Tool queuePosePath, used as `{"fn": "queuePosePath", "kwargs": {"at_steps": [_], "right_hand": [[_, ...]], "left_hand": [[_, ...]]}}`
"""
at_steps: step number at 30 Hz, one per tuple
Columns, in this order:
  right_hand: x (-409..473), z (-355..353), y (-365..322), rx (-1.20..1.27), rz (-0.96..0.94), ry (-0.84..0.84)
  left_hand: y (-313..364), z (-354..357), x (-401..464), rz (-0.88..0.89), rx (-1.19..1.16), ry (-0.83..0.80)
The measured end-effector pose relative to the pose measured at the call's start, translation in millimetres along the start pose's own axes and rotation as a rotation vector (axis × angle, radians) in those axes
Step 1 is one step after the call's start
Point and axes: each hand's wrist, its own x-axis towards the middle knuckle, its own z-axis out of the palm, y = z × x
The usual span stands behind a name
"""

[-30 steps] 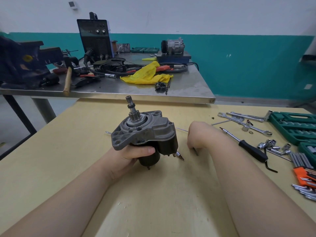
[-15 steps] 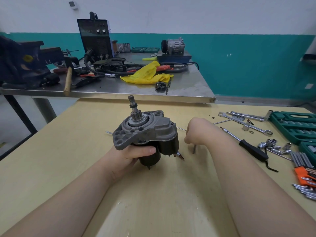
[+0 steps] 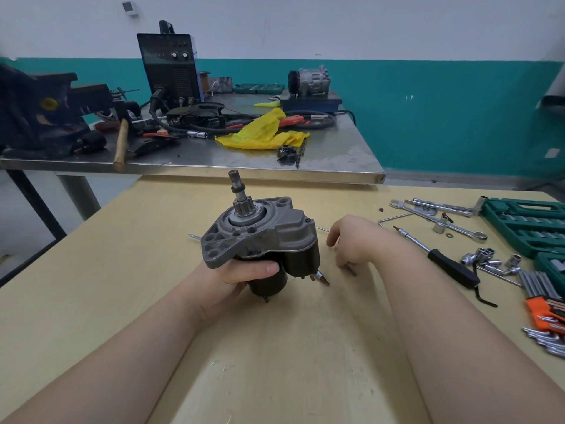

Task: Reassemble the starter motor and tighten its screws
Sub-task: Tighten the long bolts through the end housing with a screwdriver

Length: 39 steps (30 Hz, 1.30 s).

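One starter motor (image 3: pixel 260 240): upright, pinion up.
Left hand (image 3: pixel 241 275): grips motor body.
Right hand (image 3: pixel 354 243): fingers curled around thin metal part (image 3: pixel 350 268); grasp unclear.

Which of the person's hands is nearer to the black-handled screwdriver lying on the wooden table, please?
The right. The right hand sits just left of the black-handled screwdriver, without touching it. The left hand is farther left, gripping the starter motor.

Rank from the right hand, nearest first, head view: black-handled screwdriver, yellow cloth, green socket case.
From the right hand:
1. Black-handled screwdriver, just to its right on the wooden table.
2. Green socket case, far right edge.
3. Yellow cloth, back on the metal bench.
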Motion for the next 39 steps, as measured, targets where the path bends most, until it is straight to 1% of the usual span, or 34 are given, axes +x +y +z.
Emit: {"fn": "queuePosePath", "kwargs": {"at_steps": [4, 10, 11, 13, 16, 18, 20, 24, 27, 30, 39], "right_hand": [[-3, -2, -3, -0.071, 0.000, -0.005], [-9, 2, -10, -0.037, -0.003, 0.026], [-11, 0, -10, 0.003, -0.005, 0.047], [-13, -11, -11, 0.165, -0.031, 0.150], [-26, -33, -16, 0.539, -0.115, 0.317], [-39, -47, -23, 0.721, -0.209, 0.363], [-52, -56, -31, 0.791, -0.300, 0.394], [-75, -69, -44, 0.831, -0.451, 0.470], [-88, -72, -50, 0.869, -0.551, 0.446], [-95, -72, -56, 0.906, -0.603, 0.406], [-100, -64, -70, 0.834, -0.701, 0.352]], "left_hand": [[-1, -2, -1, -0.008, 0.007, 0.008], [-1, -2, -1, -0.008, 0.010, -0.022], [-2, -2, -1, -0.008, 0.012, -0.022], [-1, -2, -1, -0.006, 0.017, -0.019], [-1, -2, -1, -0.007, 0.034, -0.018], [-2, -3, -1, -0.014, 0.052, -0.021], [-2, -3, -1, -0.017, 0.070, -0.025], [-1, 0, 1, 0.005, 0.077, -0.022], [-1, 1, 1, 0.011, 0.075, -0.026], [-2, 0, 0, 0.013, 0.069, -0.034], [-5, -1, 2, 0.035, 0.073, -0.016]]}}
